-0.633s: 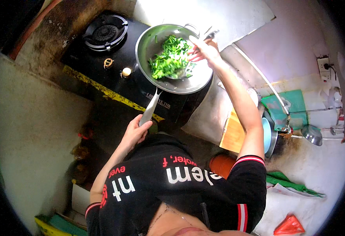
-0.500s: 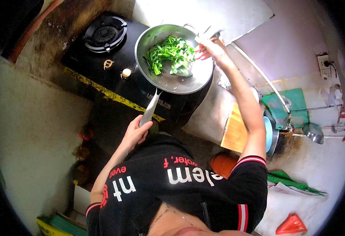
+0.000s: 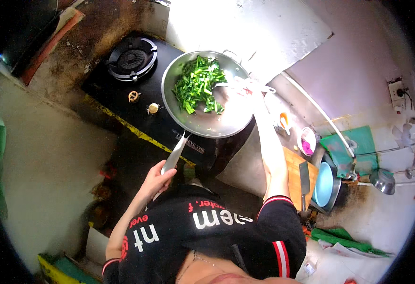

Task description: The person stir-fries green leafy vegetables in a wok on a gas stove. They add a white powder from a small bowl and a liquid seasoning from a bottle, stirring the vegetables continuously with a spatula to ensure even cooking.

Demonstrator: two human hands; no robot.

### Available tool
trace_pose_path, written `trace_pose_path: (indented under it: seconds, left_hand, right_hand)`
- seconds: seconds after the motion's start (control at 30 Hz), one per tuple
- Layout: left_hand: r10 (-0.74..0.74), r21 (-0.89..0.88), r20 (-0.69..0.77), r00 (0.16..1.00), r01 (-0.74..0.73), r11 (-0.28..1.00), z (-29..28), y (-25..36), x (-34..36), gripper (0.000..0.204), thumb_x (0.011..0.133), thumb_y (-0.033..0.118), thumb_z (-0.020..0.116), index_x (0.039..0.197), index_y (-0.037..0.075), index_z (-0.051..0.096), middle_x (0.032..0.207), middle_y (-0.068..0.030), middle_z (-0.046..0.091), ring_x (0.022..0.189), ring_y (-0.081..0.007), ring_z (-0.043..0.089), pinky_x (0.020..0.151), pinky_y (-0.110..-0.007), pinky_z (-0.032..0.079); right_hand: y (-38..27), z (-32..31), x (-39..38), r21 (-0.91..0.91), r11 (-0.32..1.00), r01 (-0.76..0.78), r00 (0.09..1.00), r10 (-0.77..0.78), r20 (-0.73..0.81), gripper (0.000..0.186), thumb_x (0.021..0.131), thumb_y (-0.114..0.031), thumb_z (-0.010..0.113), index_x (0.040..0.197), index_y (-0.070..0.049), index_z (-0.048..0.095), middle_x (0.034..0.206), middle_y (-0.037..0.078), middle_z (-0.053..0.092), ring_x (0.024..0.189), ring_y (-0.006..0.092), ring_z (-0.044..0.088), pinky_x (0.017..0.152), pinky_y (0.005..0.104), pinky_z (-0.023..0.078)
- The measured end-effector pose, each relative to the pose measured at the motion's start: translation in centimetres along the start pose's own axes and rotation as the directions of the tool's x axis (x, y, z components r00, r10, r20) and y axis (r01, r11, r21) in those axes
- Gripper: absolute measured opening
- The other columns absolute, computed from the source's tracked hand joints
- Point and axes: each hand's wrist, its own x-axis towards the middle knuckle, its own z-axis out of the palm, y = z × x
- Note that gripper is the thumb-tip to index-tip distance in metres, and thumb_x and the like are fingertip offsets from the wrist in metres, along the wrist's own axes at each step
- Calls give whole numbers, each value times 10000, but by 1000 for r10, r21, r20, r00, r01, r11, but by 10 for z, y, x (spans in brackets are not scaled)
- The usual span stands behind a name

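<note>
Frying pan [image 3: 236, 118], one, round, grey metal, upper middle of the frame, on the right-hand part of a black stove [image 3: 115, 97]; its long handle [image 3: 173, 158] slants toward the lower left. Contents: chopped leafy greens [image 3: 199, 84], a loose heap in the left and middle of the pan, the metal bare to the right. Left hand [image 3: 160, 176], left of centre in the frame: grip closed around the pan handle, fingers wrapped, thumb along it. Right hand [image 3: 251, 88], over the right rim of the pan, washed out by glare: grip clamped on a utensil [image 3: 269, 89], the handle end jutting out to the right, the other end reaching left to the greens; its exact shape cannot be told. Stove fittings: one black round burner [image 3: 132, 58], upper left; two knobs, one [image 3: 133, 96] left of the other [image 3: 153, 108]; a worn yellow strip [image 3: 129, 128] along the near edge. Grey surface [image 3: 243, 168], right of the stove: a wooden board [image 3: 291, 165] with a dark-bladed knife [image 3: 304, 177] lying on it; beside the board, a light blue bowl [image 3: 325, 185]; above the board, a small bowl [image 3: 307, 135] holding something purple, and something orange [image 3: 283, 118] with a white piece across it, partly lost in the light. Wall, right of frame: green sheet [image 3: 354, 142]; metal bowl-shaped vessel [image 3: 382, 181]; socket [image 3: 397, 92] with a black plug.
</note>
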Motion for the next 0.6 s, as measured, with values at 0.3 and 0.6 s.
trace_pose_path:
  seconds: [0.3,0.6]
  left_hand:
    - [-7,60,-51,999,10,998,5,1,-2,273,918,232,627,1117,61,550,612,34,456,445,-48,397,382,-205,304]
    - [4,33,-13,1000,-4,999,1,-6,-1,258,921,252,629,1071,70,524,610,34,456,419,-45,383,355,-200,286]
  right_hand:
    - [-16,66,-95,-489,675,552,769,-187,611,77,808,-57,701,883,-41,691,1153,160,668,1009,239,664,838,323,520]
    - [-17,79,-190,-557,502,662,745,-354,566,96,764,1,659,691,-20,600,805,173,691,861,293,705,711,356,557]
